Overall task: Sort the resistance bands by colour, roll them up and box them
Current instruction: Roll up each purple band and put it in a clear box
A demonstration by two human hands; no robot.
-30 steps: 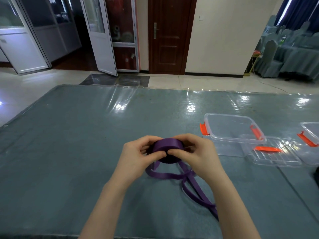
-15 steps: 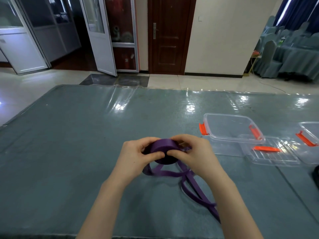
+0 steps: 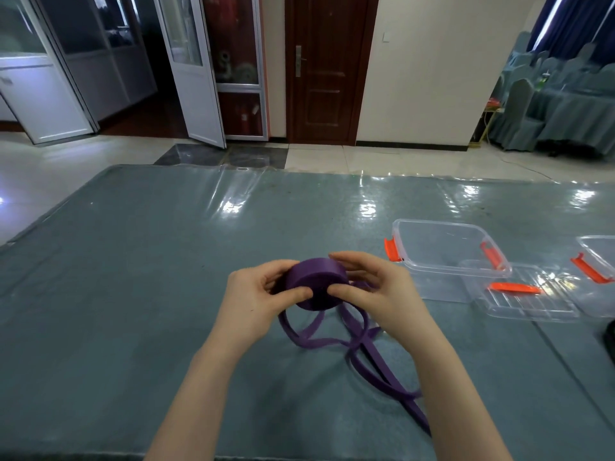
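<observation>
A purple resistance band (image 3: pixel 316 281) is partly wound into a thick roll held above the middle of the table. My left hand (image 3: pixel 256 301) grips the roll from the left, thumb on its near face. My right hand (image 3: pixel 379 294) holds it from the right, thumb pressed on the near face and fingers over the top. The band's unrolled tail (image 3: pixel 369 357) lies in loops on the table and runs toward the near right. A clear open box with orange clips (image 3: pixel 442 257) stands to the right.
A clear lid with an orange clip (image 3: pixel 519 294) lies in front of the box. A second clear box (image 3: pixel 599 261) sits at the right edge. The table (image 3: pixel 133 294) has a blue-grey cloth under glossy plastic. A dark object (image 3: pixel 610 334) shows at the far right.
The roll has turned between my hands and taken up more band. The loose loops on the table have shifted and the tail has drawn in a little.
</observation>
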